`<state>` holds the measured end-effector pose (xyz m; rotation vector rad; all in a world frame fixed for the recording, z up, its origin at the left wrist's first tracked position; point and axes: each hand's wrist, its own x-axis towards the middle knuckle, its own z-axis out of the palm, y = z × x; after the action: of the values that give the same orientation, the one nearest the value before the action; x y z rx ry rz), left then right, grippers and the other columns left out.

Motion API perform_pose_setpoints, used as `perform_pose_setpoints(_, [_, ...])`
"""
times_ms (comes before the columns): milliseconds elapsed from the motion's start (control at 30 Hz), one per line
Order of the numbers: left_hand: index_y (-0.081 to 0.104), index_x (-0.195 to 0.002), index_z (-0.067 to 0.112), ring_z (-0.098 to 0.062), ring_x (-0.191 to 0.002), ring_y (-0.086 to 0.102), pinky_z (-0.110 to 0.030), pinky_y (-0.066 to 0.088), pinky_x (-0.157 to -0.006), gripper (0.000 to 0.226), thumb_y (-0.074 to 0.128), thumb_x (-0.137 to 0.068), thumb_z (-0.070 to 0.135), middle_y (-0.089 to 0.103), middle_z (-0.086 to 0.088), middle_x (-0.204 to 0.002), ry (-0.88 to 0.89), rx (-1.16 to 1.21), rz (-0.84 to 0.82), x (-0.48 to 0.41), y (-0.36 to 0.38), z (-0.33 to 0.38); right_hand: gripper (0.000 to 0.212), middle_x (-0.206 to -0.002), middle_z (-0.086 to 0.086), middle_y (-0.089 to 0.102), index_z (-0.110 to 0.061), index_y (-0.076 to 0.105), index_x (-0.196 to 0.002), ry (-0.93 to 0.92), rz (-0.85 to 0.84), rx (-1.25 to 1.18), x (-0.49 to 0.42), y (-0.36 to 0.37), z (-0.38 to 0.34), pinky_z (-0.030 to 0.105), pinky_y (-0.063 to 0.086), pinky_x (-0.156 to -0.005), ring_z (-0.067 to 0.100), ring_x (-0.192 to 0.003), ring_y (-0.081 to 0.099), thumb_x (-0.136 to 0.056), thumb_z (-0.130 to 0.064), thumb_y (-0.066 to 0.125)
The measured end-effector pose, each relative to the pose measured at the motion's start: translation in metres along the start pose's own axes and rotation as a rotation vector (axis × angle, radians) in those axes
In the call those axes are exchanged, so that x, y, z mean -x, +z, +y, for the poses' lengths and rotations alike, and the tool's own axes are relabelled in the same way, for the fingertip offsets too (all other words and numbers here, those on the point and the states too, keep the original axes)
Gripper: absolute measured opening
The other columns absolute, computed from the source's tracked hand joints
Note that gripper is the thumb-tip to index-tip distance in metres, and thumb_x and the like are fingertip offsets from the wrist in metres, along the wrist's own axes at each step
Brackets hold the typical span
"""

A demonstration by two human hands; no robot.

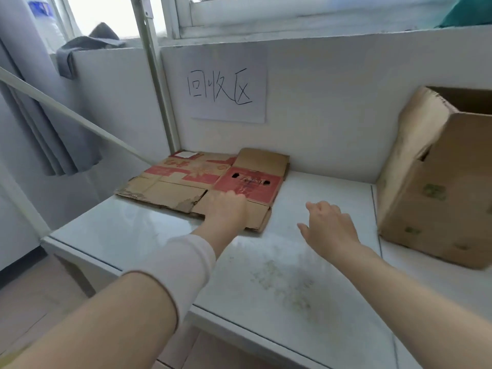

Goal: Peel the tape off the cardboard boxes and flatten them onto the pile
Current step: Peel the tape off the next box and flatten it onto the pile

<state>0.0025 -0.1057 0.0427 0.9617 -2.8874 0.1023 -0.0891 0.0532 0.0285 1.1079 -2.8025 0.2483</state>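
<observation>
A white paper sign with handwritten black characters [226,94] is stuck to the pale wall behind the white counter [266,275], and everything here sits in relation to it. Directly below the sign, against the wall, lies the flattened brown cardboard box with red printing [183,179]. It rests flat on the counter, its flaps spread out and its near edge torn and ragged on the side away from the hands. A small white label shows at its far corner, close under the sign.

The person's left hand [226,209] rests on the near edge of that flattened cardboard, below the sign, fingers laid out straight on the surface rather than gripping it. A white sleeve covers part of that forearm. The right hand [330,227] hovers over bare counter, below and to the right of the sign, fingers loosely spread and holding nothing, apart from both boxes.

Well to the right of the sign stands a tall plain brown cardboard box [439,195], still in its box shape, open at the top and leaning a little, with faint green marks on its side.

Up and to the left of the sign, a grey cloth [80,51] is draped over the top of a partition, and a white rod [66,110] slants down toward the flattened cardboard.
</observation>
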Motion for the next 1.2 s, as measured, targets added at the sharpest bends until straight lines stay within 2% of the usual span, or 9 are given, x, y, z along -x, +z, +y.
perform_pose_setpoints(300, [0.050,-0.125,0.015,-0.027,-0.114,0.049,-0.038,0.030,-0.099,0.034,0.048,-0.093,0.026,0.054,-0.007,-0.123,0.417,0.029,0.152,0.072,-0.015,0.195,0.042,-0.133,0.005,0.044,-0.016,0.040,-0.132,0.109,0.086,0.317,0.108,-0.057,0.159,0.037,0.038,-0.094,0.025,-0.120,0.043,-0.095,-0.034,0.039])
perform_pose_setpoints(433, [0.050,-0.118,0.009,-0.028,-0.115,0.049,-0.040,0.033,-0.098,0.033,0.045,-0.095,0.031,0.055,-0.010,-0.121,0.372,0.112,0.102,0.070,-0.019,0.236,0.044,-0.137,0.006,0.042,-0.016,0.039,-0.135,0.217,0.073,0.330,0.121,-0.061,0.207,0.039,0.036,-0.099,0.026,-0.125,0.041,-0.096,-0.037,0.037])
perform_pose_setpoints(500, [0.041,-0.128,0.006,-0.031,-0.120,0.047,-0.041,0.036,-0.097,0.049,0.048,-0.094,0.040,0.050,-0.013,-0.129,0.254,0.267,-0.050,0.055,-0.016,0.242,0.044,-0.137,0.006,0.044,-0.015,0.041,-0.133,0.271,0.067,0.299,0.118,-0.054,0.225,0.038,0.039,-0.098,0.026,-0.123,0.043,-0.095,-0.038,0.038])
perform_pose_setpoints(633, [0.000,-0.148,0.006,-0.030,-0.136,0.033,-0.037,0.033,-0.106,0.093,0.059,-0.087,0.042,0.025,-0.016,-0.152,0.058,0.824,-0.308,0.017,-0.015,0.247,0.043,-0.121,0.007,0.054,-0.012,0.044,-0.127,0.401,0.128,-0.002,0.099,-0.030,0.246,0.037,0.045,-0.087,0.026,-0.111,0.052,-0.092,-0.038,0.046])
perform_pose_setpoints(800, [0.039,-0.133,0.012,-0.004,-0.104,0.043,-0.019,0.040,-0.080,0.057,0.063,-0.087,0.033,0.049,0.001,-0.136,0.216,1.105,-0.259,-0.008,-0.008,0.248,0.051,-0.110,0.012,0.060,-0.005,0.051,-0.114,0.544,0.301,-0.574,0.074,-0.009,0.249,0.038,0.050,-0.080,0.028,-0.101,0.057,-0.079,-0.039,0.067])
perform_pose_setpoints(867, [0.042,-0.122,0.011,-0.006,-0.102,0.051,-0.016,0.047,-0.074,0.048,0.065,-0.085,0.031,0.053,0.004,-0.122,0.203,1.237,-0.226,-0.008,-0.008,0.245,0.054,-0.112,0.008,0.057,-0.008,0.050,-0.114,0.534,0.393,-0.710,0.077,-0.009,0.244,0.039,0.050,-0.083,0.025,-0.100,0.057,-0.075,-0.039,0.071])
perform_pose_setpoints(1000, [0.039,-0.109,0.010,-0.001,-0.084,0.057,-0.009,0.051,-0.057,0.038,0.063,-0.086,0.029,0.057,0.008,-0.097,0.174,1.417,-0.075,0.009,-0.035,0.225,0.036,-0.100,-0.011,0.057,-0.024,0.047,-0.104,0.367,0.513,-0.968,0.081,-0.042,0.218,0.017,0.043,-0.076,0.004,-0.092,0.056,-0.078,-0.027,0.072])
perform_pose_setpoints(1100, [0.038,-0.107,0.011,-0.003,-0.080,0.057,-0.016,0.051,-0.060,0.039,0.062,-0.086,0.033,0.055,0.007,-0.093,0.113,1.481,0.055,0.027,-0.061,0.200,0.033,-0.100,-0.007,0.061,-0.035,0.043,-0.087,0.257,0.526,-1.085,0.077,-0.078,0.188,0.022,0.047,-0.076,0.010,-0.093,0.060,-0.077,-0.024,0.072])
perform_pose_setpoints(1200, [0.037,-0.110,0.012,-0.006,-0.085,0.059,-0.021,0.052,-0.070,0.047,0.066,-0.082,0.037,0.056,0.004,-0.097,0.031,1.530,0.137,0.045,-0.092,0.168,0.030,-0.110,0.000,0.061,-0.030,0.048,-0.097,0.231,0.444,-1.159,0.076,-0.111,0.155,0.031,0.051,-0.083,0.018,-0.098,0.062,-0.077,-0.030,0.071])
